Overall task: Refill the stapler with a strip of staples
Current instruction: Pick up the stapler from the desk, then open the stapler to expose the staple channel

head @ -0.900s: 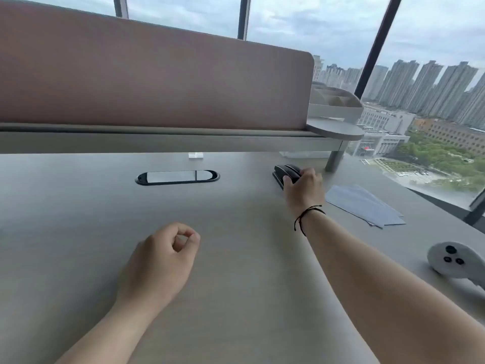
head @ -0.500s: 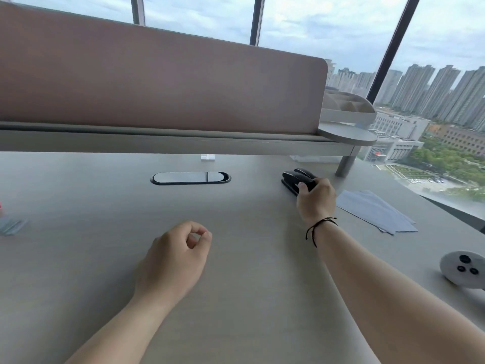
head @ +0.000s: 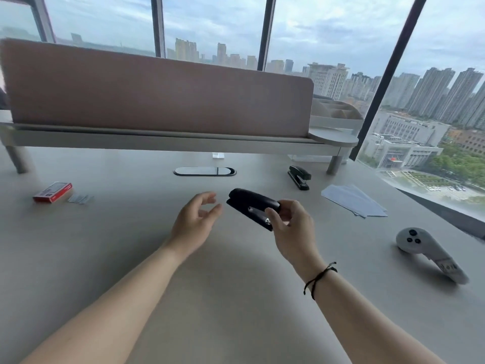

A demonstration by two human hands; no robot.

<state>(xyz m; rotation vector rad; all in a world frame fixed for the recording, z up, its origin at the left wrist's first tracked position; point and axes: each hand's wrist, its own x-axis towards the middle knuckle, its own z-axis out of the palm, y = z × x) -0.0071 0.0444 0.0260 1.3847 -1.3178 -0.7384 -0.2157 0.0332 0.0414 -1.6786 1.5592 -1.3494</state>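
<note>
Right hand (head: 291,227) grips the black stapler (head: 252,206) above bare mid-desk (head: 223,298); left hand (head: 195,219) hovers beside, fingers spread.

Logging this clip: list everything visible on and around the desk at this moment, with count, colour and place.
stapler: 1, black, held above desk centre
second stapler: 1, black, far right, on the desk
staple box: 1, red, far left
staple strips: a few, silver, beside box
papers: small stack, pale blue, right
controller: 1, white, right edge
desk: 1, grey
left hand: open, beside the held stapler
right hand: gripping stapler
</note>
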